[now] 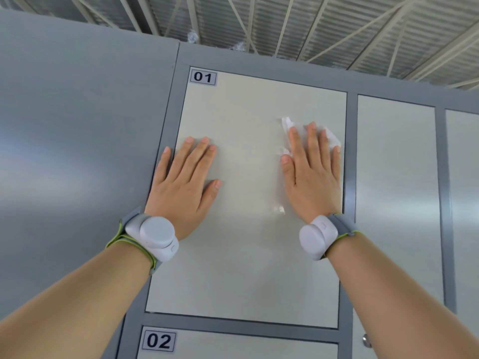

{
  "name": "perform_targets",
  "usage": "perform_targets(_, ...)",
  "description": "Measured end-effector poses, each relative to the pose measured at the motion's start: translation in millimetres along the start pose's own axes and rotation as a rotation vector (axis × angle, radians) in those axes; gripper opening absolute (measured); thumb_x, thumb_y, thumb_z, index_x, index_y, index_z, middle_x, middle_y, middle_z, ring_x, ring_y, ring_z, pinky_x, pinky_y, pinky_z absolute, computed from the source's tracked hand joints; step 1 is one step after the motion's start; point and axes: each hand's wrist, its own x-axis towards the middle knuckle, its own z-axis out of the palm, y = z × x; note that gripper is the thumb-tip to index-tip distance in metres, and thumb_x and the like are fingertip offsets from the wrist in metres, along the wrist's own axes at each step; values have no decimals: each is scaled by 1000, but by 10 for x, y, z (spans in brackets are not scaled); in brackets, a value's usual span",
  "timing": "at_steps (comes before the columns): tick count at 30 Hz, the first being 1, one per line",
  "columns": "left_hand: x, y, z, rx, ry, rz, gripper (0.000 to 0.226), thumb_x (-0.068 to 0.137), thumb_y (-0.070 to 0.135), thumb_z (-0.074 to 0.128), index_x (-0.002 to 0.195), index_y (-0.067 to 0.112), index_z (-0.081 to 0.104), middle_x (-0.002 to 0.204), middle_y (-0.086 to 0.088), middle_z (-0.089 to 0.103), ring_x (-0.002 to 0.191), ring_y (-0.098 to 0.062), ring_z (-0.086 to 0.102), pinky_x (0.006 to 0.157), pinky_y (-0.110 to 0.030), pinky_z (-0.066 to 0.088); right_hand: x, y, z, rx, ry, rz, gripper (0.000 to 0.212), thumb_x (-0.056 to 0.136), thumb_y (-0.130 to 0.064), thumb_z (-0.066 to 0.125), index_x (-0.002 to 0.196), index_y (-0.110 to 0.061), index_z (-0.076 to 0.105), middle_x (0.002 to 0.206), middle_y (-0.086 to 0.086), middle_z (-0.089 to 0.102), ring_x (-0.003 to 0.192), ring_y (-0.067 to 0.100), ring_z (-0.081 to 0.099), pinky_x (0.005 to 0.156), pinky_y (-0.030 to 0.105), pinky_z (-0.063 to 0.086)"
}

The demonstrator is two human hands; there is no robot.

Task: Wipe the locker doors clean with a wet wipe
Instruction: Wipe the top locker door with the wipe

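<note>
- Pale cream, smooth and slightly glossy, the rectangular locker door sat in a grey metal frame, with a small label reading "01" in its upper left corner.
- The left hand lay flat and fully spread on the left part of that door, gripping nothing, its little finger at the door's left edge.
- The right hand was also flat, fingers extended, pressing a crumpled white wet wipe against the right part of the door; the wipe showed above and beside the fingertips.
- A faint damp sheen showed on the door just left of the right wrist.
- Each wrist carried a white round device on a grey and green strap.
- Below was another cream door labelled "02", and to the right a further cream door.
- A ribbed metal ceiling with pale beams ran above the lockers.
</note>
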Motion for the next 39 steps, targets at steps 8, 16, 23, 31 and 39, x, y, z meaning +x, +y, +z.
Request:
perform_targets(8,6,11,-8,-1,-14,-4,61,104,44,29,156,11,34,163,-4,31,152,-26,24,124,-48,10,-44,-294,48,37,6,-46,59,103,-43,14,158,-23,19,165,5,18,152,26,11,121,44,-1)
perform_targets(16,19,-3,-34,-53,-62,-7,62,103,45,30,156,12,33,164,-2,28,153,-24,19,124,-44,3,-212,-443,45,-25,-87,-295,55,106,-47,14,157,-33,24,165,-6,20,152,22,16,122,46,-2)
perform_targets(23,16,-140,-145,-197,-111,12,61,102,43,33,156,13,33,164,2,27,155,-19,10,125,-31,-5,-45,-251,13,10,-41,-150,56,103,-48,11,158,-35,19,166,-4,14,153,22,8,121,41,-9)
perform_targets(31,-73,-380,-245,-173,-101,-131,63,101,46,26,157,18,31,165,8,23,154,-13,6,123,-31,-7,0,-359,107,66,74,-29,58,104,-47,19,157,-25,28,163,21,16,150,39,14,123,44,6)
perform_targets(39,-94,-383,-192,-136,-85,-111,62,102,44,27,157,15,32,165,4,26,154,-18,12,125,-43,2,-193,-726,160,-1,36,-337,54,105,-39,25,155,-19,32,161,6,30,149,27,25,124,43,5)
